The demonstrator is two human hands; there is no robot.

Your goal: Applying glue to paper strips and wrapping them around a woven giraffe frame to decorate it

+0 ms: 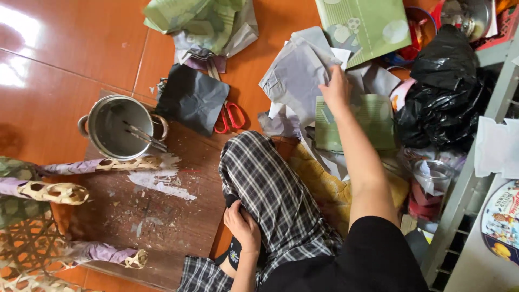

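Right hand (335, 89) fingers (maybe gripping) hidden.

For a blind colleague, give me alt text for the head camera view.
Seated on a red tiled floor, a person's right hand touches grey paper sheets in a pile while the left hand rests on a plaid-trousered leg. A steel pot, red-handled scissors and woven bamboo frames lie nearby.

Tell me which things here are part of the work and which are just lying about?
In use: right hand on grey paper sheets; woven bamboo frame; metal pot with brushes.
Lying about: red scissors, black plastic bag, glass jar. Left hand rests by the knee.
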